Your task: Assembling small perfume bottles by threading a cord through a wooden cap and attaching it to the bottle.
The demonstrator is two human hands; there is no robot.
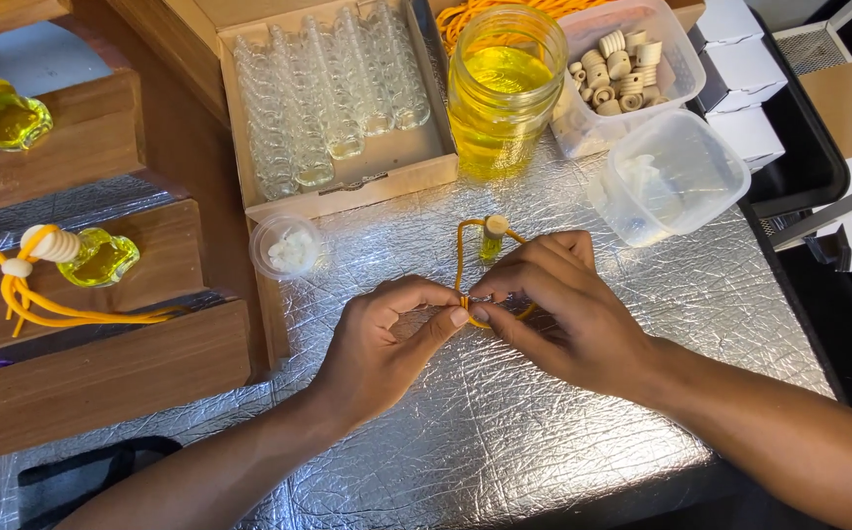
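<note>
Head view: two hands pinch an orange cord at the middle of the frame, over a silver foil worktop.

Left hand and right hand each keep a narrow grip on the orange cord, fingertips meeting. The cord loops up to a small bottle of yellow liquid just above the hands. Behind stand a big jar of yellow liquid, a box of empty bottles and a tub of wooden caps.

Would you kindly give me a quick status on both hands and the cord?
Left hand and right hand both pinching orange cord. Cord looped on small filled bottle, standing on foil table. Nothing obstructing.
</note>
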